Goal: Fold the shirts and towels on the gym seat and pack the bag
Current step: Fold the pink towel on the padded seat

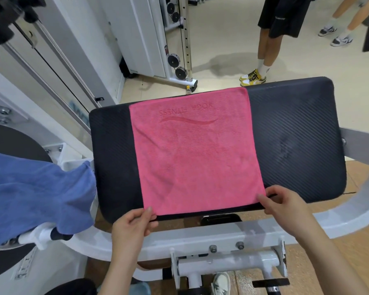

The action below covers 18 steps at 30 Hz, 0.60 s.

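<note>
Both hands work the seat's near edge: left hand (pixel 134 223) pinches the pink towel (pixel 197 152) at its near-left corner, right hand (pixel 280 201) at near-right. Towel lies flat across the black gym seat (pixel 296 133), probably squared up for folding. Blue cloth (pixel 34 194) waits left.

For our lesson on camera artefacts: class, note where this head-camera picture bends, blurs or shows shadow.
Head view: wide-angle distortion bows the black seat; the pink towel at centre is sharp, embossed lettering legible; the white frame at right smears with blur; a soft shadow lies on the floor beside the yellow shoes; light is even, no harsh glare.
</note>
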Motion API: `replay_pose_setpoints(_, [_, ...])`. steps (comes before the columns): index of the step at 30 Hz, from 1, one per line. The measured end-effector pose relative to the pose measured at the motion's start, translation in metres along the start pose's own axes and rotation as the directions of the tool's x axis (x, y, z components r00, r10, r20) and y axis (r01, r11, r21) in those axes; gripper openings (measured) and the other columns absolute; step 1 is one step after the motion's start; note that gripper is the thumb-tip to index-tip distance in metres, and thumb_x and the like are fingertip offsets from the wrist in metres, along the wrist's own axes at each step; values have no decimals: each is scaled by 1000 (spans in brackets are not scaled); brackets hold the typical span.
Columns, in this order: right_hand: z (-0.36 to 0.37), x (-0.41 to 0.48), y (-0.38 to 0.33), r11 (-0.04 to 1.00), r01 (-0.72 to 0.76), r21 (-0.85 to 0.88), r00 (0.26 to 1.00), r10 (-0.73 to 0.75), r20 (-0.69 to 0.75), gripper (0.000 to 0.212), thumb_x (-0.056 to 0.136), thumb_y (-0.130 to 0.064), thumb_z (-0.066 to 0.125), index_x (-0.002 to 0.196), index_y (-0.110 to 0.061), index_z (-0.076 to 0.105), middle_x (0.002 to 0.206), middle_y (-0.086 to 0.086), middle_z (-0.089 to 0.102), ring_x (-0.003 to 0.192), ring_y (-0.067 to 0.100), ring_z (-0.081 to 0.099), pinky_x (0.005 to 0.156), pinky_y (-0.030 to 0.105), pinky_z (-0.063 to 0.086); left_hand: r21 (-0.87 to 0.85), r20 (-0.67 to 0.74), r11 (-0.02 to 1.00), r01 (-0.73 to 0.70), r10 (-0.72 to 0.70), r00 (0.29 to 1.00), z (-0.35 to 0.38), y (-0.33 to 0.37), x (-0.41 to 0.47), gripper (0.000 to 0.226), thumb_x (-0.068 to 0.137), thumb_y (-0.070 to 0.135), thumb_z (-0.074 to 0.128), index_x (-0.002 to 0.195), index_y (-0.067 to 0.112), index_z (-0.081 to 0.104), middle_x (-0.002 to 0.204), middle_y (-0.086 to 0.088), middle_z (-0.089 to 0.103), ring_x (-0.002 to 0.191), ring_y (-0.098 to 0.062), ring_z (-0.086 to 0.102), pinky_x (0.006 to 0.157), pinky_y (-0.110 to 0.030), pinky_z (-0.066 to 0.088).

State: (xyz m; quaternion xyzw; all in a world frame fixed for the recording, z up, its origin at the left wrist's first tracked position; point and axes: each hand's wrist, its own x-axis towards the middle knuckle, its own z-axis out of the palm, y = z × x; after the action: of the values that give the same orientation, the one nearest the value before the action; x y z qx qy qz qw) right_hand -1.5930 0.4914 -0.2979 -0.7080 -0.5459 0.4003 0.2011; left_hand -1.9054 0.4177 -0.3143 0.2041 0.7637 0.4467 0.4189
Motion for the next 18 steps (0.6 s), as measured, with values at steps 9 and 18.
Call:
replay_pose_setpoints(9, [-1, 2, 2, 825, -155, 544, 988, 125, 92, 22, 87, 1, 65, 79, -7, 47, 63, 11, 65, 66, 25, 68, 68, 37, 54, -187, -28, 979, -77, 73, 997, -8, -2, 1, 15, 85, 6, 69, 93, 14, 59, 68, -5, 71, 62, -13, 66, 53, -17, 50])
replay_pose_setpoints(18, [-8, 4, 7, 920, 127, 370, 965, -202, 171, 17, 93, 3, 54, 90, -10, 65, 77, 2, 65, 72, 14, 66, 70, 19, 54, -4, 316, 984, -176, 168, 934, -32, 15, 9, 31, 87, 2, 63, 106, 25, 71, 82, 0, 71, 70, -11, 67, 61, -17, 53])
